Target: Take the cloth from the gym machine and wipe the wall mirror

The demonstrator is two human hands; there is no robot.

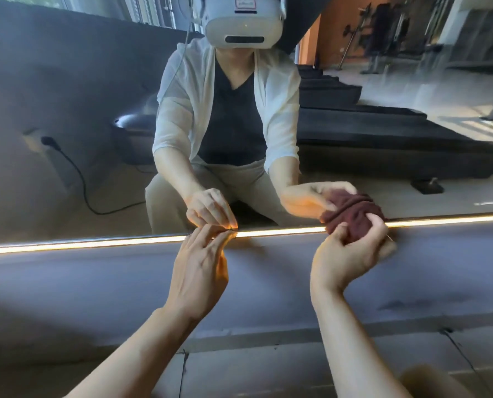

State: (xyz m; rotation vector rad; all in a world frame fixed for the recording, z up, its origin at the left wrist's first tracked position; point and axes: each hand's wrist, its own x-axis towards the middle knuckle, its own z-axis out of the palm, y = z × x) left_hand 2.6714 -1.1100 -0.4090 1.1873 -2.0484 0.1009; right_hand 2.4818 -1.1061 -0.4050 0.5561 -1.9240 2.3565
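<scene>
The right hand (351, 251) grips the bunched dark-red cloth (351, 218) against the wall mirror's (67, 110) lower edge, while the left hand's (202, 265) fingertips pinch at the lit strip (282, 232) there.

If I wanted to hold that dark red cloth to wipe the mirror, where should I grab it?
Probably around its bunched middle, coming from below and behind, as the right hand does now. The cloth is scrunched into a soft wad, so fingers curl around it easily and its far face stays free at the bottom edge of the mirror. The left hand has its fingertips at the lit strip.
</scene>
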